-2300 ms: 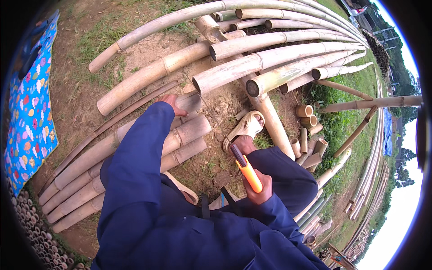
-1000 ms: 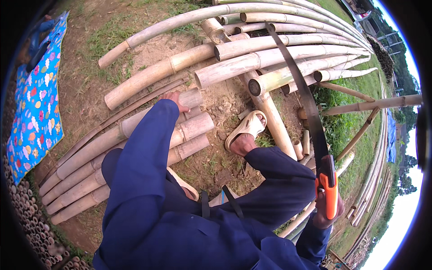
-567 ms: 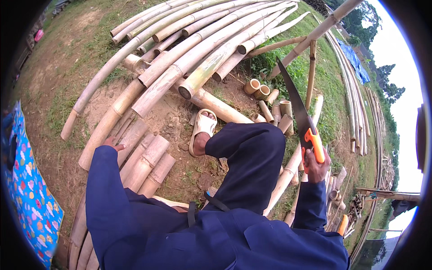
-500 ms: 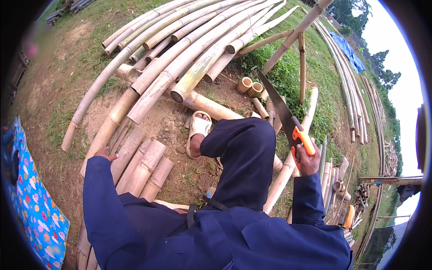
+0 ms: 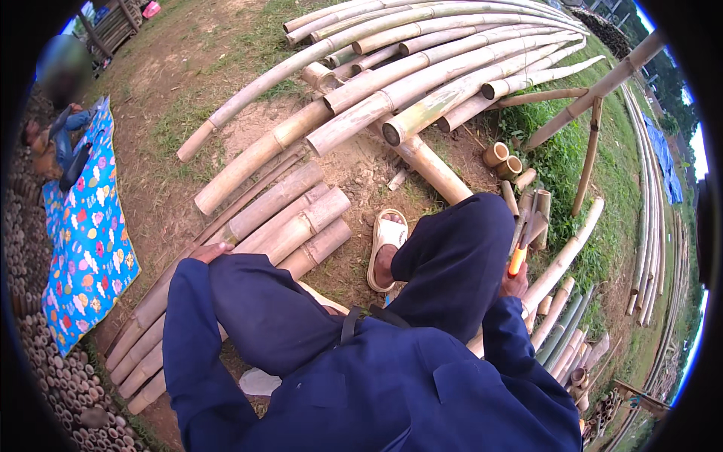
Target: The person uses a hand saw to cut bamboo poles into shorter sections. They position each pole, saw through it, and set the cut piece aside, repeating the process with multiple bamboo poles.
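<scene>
In my right hand (image 5: pixel 514 285) is a handsaw with an orange handle (image 5: pixel 517 261); the fingers are closed round its grip. Its dark blade (image 5: pixel 526 226) points away from me and shows nearly edge-on, beside my bent right knee. My left hand (image 5: pixel 211 252) lies by my left knee, on a cut bamboo pole (image 5: pixel 275 200), with its fingers stretched out and nothing seen in them. Alongside that pole lie several more cut bamboo lengths (image 5: pixel 309 220), running toward the lower left.
Long bamboo poles (image 5: pixel 422 120) rest across a thick bamboo crosspiece (image 5: pixel 433 167) ahead. Short bamboo cups (image 5: pixel 495 155) stand at the right, near a slanted bamboo post (image 5: pixel 595 90). At the left, a person (image 5: pixel 64 143) sits by a blue patterned sheet (image 5: pixel 94 248). Stacked bamboo (image 5: pixel 68 392) lies below it.
The view has swung left, bringing the seated person and stacked bamboo into sight. The saw has turned from broadside to nearly edge-on and dropped beside my knee. My left knee now shows.
</scene>
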`<state>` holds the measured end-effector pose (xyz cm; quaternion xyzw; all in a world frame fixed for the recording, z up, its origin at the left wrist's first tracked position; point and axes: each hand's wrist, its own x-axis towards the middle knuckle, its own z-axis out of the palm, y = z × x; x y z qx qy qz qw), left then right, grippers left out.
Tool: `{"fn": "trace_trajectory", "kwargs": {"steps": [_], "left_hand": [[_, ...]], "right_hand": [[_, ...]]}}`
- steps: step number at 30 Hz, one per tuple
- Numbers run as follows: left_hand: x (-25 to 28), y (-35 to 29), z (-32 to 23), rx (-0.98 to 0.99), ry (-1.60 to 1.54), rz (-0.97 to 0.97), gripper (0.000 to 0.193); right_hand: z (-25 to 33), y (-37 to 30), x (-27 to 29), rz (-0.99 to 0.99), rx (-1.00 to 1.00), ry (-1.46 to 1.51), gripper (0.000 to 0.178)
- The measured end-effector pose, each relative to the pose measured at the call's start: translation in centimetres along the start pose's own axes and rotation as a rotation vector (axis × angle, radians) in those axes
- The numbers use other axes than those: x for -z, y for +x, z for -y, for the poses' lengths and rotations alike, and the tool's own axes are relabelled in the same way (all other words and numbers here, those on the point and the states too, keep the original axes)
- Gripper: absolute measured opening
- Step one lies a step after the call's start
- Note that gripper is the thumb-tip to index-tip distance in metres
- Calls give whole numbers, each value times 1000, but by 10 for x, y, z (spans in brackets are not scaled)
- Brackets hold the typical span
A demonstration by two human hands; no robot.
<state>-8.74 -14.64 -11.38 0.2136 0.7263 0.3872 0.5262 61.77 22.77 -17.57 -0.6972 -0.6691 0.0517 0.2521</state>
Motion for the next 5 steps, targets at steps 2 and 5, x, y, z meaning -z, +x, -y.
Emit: {"fn": "trace_trajectory", "kwargs": {"steps": [2, 5], "left_hand": [[-25, -24, -38, -21, 173, 82, 60], [-43, -22, -88, -102, 96, 107, 51]], "right_hand": [[-6, 7, -26, 101, -12, 17, 35], [-39, 16, -74, 205, 40, 102, 43]]}}
